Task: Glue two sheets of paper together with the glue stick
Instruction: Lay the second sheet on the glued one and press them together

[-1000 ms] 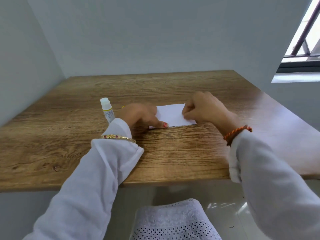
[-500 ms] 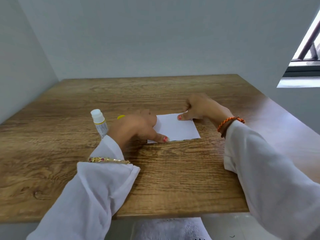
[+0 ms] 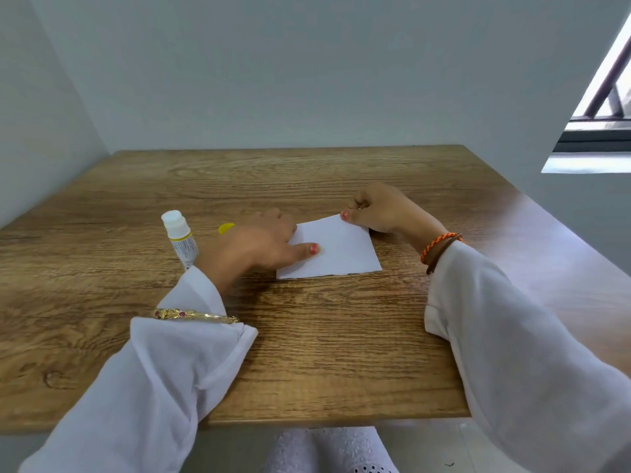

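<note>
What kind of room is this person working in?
Probably a plain indoor corner, maybe a home or study nook: a wooden table pushed against bare pale walls, with a barred window at the right.

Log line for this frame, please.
left hand: pressing paper | right hand: pinching far corner | glue stick: upright, untouched
</note>
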